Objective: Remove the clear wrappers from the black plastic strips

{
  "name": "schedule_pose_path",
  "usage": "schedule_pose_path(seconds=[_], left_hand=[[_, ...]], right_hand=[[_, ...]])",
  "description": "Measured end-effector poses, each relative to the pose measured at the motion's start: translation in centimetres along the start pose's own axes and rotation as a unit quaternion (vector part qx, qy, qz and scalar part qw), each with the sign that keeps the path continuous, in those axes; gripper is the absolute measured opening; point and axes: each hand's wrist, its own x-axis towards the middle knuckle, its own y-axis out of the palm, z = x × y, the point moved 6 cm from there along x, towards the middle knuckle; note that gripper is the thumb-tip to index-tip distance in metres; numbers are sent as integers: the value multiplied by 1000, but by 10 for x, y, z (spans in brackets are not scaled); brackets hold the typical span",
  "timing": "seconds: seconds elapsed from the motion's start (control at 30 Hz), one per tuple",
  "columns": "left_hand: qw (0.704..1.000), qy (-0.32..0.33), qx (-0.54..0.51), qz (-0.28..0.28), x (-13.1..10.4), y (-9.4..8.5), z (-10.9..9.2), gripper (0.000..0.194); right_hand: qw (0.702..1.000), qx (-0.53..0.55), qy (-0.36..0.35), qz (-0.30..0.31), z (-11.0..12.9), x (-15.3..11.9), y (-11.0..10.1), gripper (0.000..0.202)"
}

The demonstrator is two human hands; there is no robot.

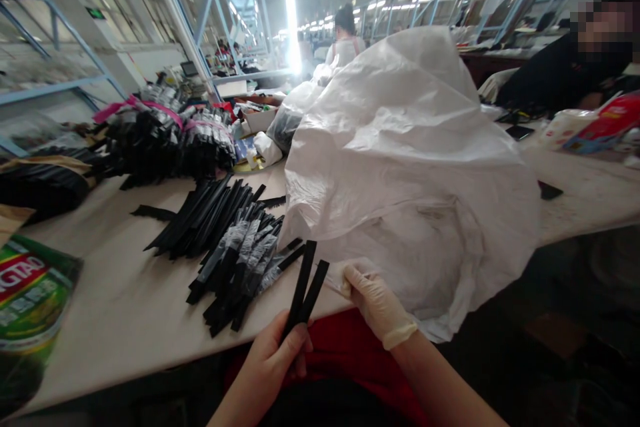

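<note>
Two flat black strips (307,287) stick up from my bare left hand (285,353), its fingers closed round their lower ends. My right hand (377,300), in a pale thin glove, has its fingers pinched together at the table's front edge, at the near left rim of a large translucent white plastic bag (400,167). Whatever lies between those fingertips is too small to make out. Left of the bag is a pile of black strips with clear wrapping (245,253), and behind it lie loose black strips (205,213).
Big bundles of black strips with pink ties (160,127) stand at the back left. A green printed bag (30,313) lies at the left edge of the pale table (115,293). A person in dark clothes (545,73) is at the right. Red packaging (610,123) lies near them.
</note>
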Motion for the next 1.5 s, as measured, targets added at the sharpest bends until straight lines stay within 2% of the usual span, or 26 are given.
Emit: schedule_pose_path(seconds=[0.13, 0.2, 0.3, 0.5, 0.6, 0.73, 0.9, 1.0, 1.1, 1.3, 1.37, 1.5], left_hand=[[1000, -7, 7, 1, -2, 1, -1, 36], [1000, -15, 6, 2, -4, 1, 1, 38], [1000, -20, 7, 15, -8, 3, 3, 39], [999, -18, 36, 20, -8, 6, 4, 33], [997, -43, 51, 47, -7, 9, 8, 32], [989, -85, 65, 103, -7, 11, 8, 30], [982, -118, 67, 129, -7, 6, 5, 29], [980, -130, 77, 126, -10, 0, 7, 27], [980, -133, 80, 123, -13, -1, 9, 24], [979, -134, 74, 136, -14, 4, 10, 27], [980, -136, 61, 135, -12, 6, 10, 29], [985, -116, 44, 123, -6, 7, 9, 31]], right_hand=[[1000, 30, -7, 0, 6, -2, 3, 26], [998, 53, 4, -19, 6, -2, 0, 31], [999, 33, 3, -32, 6, -2, -4, 42], [999, -42, -13, 19, 11, -2, -4, 44], [993, -93, -6, 79, 18, -4, -3, 36], [967, -179, 0, 183, 30, -10, 8, 18], [941, -217, -13, 258, 34, -17, 23, 29], [945, -198, 7, 259, 28, -19, 22, 33], [954, -186, 21, 233, 26, -18, 16, 36], [961, -198, 10, 194, 29, -18, 15, 24], [964, -176, 18, 196, 20, -21, 22, 23], [960, -142, 81, 225, -9, -32, 36, 24]])
